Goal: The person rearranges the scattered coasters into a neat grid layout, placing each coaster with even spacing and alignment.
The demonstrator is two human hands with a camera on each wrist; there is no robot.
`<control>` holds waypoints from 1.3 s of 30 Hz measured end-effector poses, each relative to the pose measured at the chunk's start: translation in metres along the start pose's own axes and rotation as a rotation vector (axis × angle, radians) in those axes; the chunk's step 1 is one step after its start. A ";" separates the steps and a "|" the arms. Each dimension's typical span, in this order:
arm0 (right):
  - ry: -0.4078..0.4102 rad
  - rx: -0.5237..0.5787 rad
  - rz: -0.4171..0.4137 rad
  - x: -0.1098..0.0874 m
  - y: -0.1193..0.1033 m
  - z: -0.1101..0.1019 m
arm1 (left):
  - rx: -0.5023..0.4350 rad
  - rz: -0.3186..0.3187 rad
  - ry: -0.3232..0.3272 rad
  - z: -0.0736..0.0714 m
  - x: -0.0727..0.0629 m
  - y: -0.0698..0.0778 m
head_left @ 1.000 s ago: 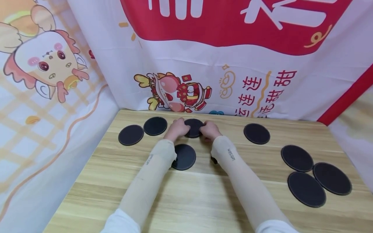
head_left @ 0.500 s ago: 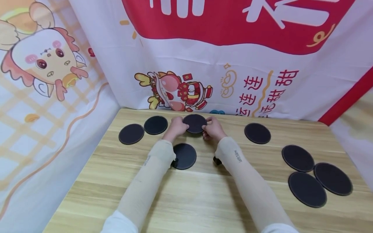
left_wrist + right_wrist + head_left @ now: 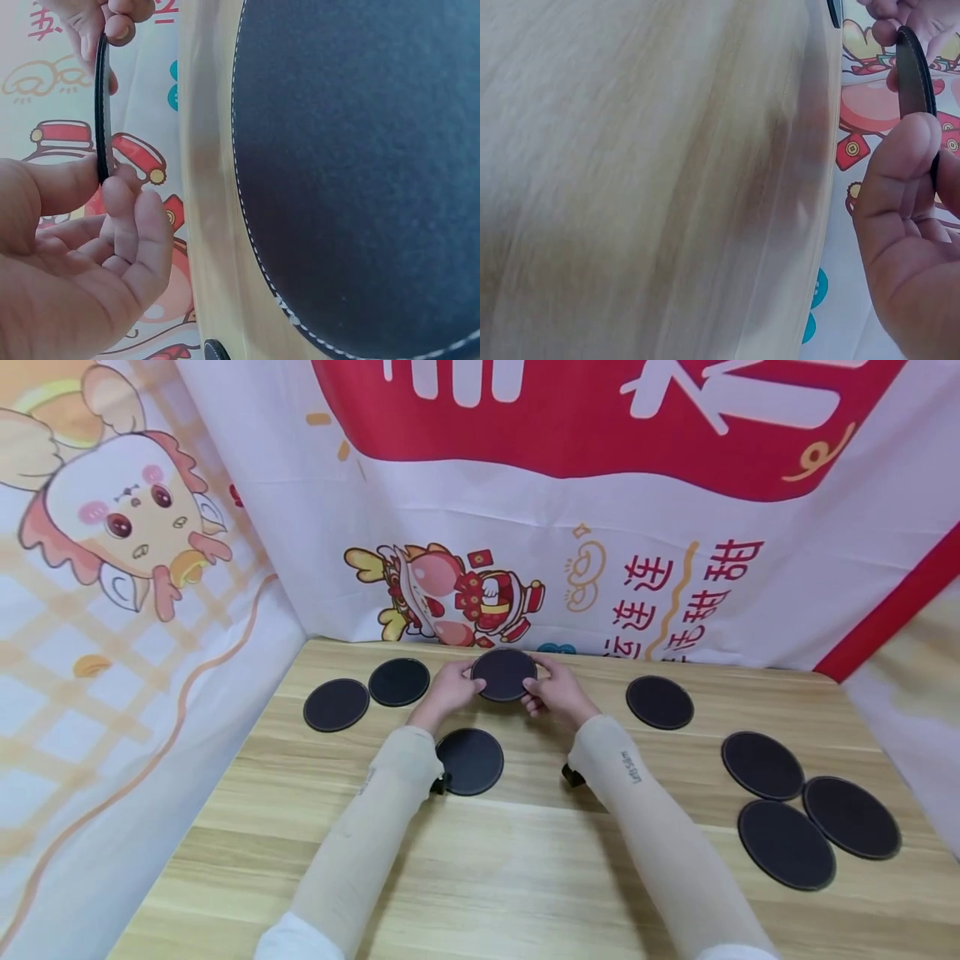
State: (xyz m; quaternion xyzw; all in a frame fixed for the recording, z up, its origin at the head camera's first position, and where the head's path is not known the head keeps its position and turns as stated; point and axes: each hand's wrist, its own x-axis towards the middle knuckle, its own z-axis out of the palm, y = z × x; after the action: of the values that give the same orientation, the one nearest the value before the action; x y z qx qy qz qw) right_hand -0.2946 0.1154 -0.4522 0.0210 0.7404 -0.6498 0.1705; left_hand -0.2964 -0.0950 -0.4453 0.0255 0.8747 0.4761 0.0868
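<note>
A round black coaster [image 3: 504, 675] with a stitched rim is held above the far side of the table by both hands. My left hand [image 3: 451, 688] pinches its left edge between thumb and fingers; in the left wrist view the coaster [image 3: 103, 112] appears edge-on. At the opposite edge, my right hand [image 3: 561, 690] pinches it too, and the right wrist view shows its thumb and fingers on either side of the rim. Another black coaster [image 3: 471, 762] lies flat on the table close to the left wrist, and its stitched border fills much of the left wrist view.
Two coasters lie at the far left, the outer one [image 3: 337, 705] beside the other [image 3: 399, 682]. A single coaster [image 3: 660, 702] lies right of the hands. Three more [image 3: 786, 844] are grouped at the right. A printed cloth [image 3: 450, 493] hangs behind the wooden table [image 3: 517, 877].
The coaster between the hands has come up off the table and tilted so more of its face shows. The right forearm has shifted outward to the right; the other coasters stay put.
</note>
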 end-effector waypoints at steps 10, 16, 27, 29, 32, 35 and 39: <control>-0.047 -0.004 -0.026 -0.009 0.003 -0.008 | -0.132 -0.007 -0.063 0.002 -0.005 0.002; -0.082 0.002 -0.026 -0.015 0.006 -0.013 | -0.132 0.013 -0.075 0.005 -0.009 0.003; -0.082 0.023 -0.044 -0.026 0.015 -0.012 | -0.219 -0.001 -0.114 0.009 -0.016 0.001; -0.083 0.030 -0.052 -0.028 0.016 -0.011 | -0.210 -0.003 -0.123 0.010 -0.018 0.000; -0.085 0.027 -0.052 -0.031 0.018 -0.011 | -0.195 -0.008 -0.128 0.010 -0.020 -0.001; -0.079 0.013 -0.043 -0.034 0.018 -0.011 | -0.177 -0.003 -0.128 0.011 -0.023 -0.001; -0.075 0.001 -0.036 -0.038 0.018 -0.011 | -0.148 0.011 -0.127 0.013 -0.025 -0.002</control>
State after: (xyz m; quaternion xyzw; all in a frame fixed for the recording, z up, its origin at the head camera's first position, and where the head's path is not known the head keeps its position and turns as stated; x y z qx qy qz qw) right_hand -0.2567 0.1362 -0.4577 -0.0165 0.7335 -0.6534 0.1866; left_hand -0.2693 -0.0887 -0.4506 0.0542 0.8297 0.5372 0.1413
